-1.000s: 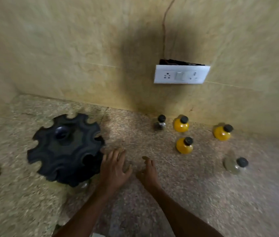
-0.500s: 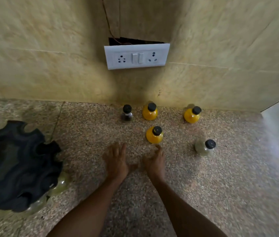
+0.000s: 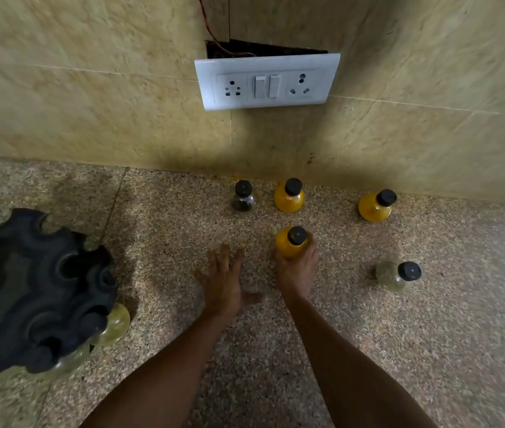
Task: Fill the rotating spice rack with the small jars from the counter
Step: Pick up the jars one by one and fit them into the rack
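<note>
— Why was the right hand (image 3: 297, 270) down at that yellow jar (image 3: 291, 244)?

— It was the nearest one. The fingers were wrapped around its round belly from below, closed on it, with the black cap left clear on top. I would judge that as the start of a pick-up; whether the jar had left the counter (image 3: 368, 335) I could not tell.

— And the left hand (image 3: 223, 282)?

— It was flat and spread, fingers apart, holding nothing, just beside the right. It looked like a steadying palm, though that is my reading.

— Where did the other jars stand?

— Two more yellow ones were at the foot of the wall, one behind the held jar (image 3: 289, 197) and one further right (image 3: 375, 206). A small dark jar (image 3: 243, 197) stood left of them, and a pale jar (image 3: 395, 276) was well to the right, apart from the rest.

— And the rack?

— The black rack (image 3: 28, 288) sat well to the left, its scalloped slots facing up. A couple of pale jars (image 3: 115, 324) showed at its lower edge, so it seemed partly filled, with five still out.
</note>
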